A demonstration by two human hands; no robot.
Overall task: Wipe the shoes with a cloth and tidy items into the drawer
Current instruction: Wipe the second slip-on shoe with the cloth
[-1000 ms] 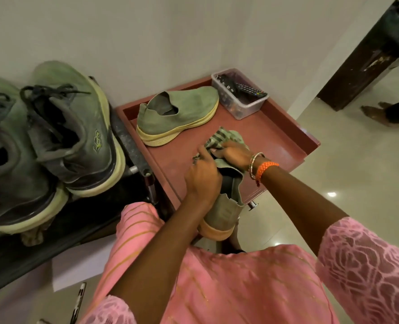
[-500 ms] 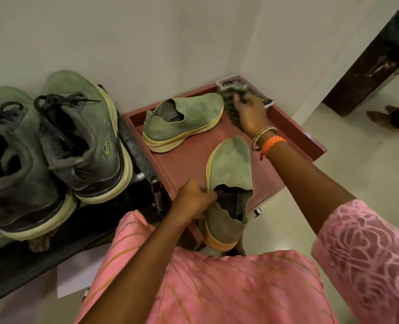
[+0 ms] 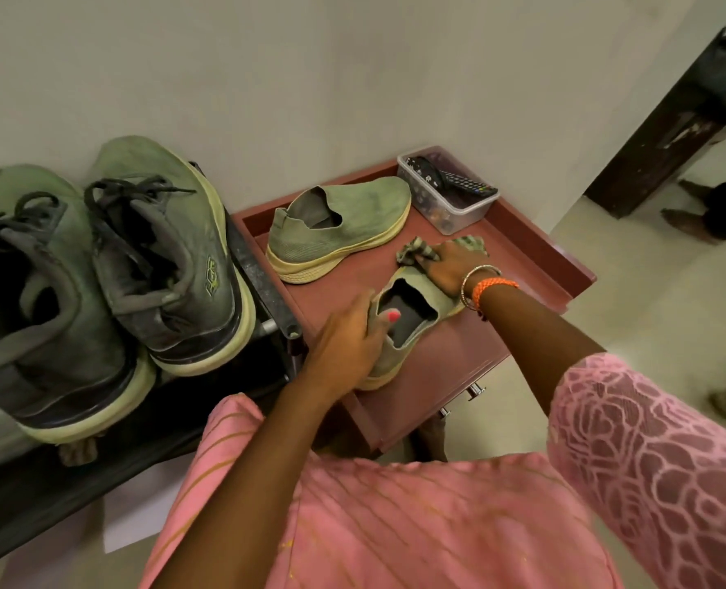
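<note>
Shoes are what we are working on, and the open reddish drawer [image 3: 535, 252] is carrying two of them. Largest in view, though, is the laced green pair [image 3: 110, 274] standing on the dark shelf [image 3: 25, 499] just beside the drawer's left edge. One green slip-on [image 3: 344, 225] is lying along the drawer's far edge. We are steadying the other slip-on [image 3: 399, 346] at the near left corner, our left hand [image 3: 348, 346] gripping its collar with the thumb hooked inside the opening. Our right hand [image 3: 450, 269] is pressing the striped cloth [image 3: 416, 250] onto that shoe's toe, fingers curled over the fabric. A clear plastic box [image 3: 459, 214] holding a remote control [image 3: 469, 187] is sitting in the far right corner.
</note>
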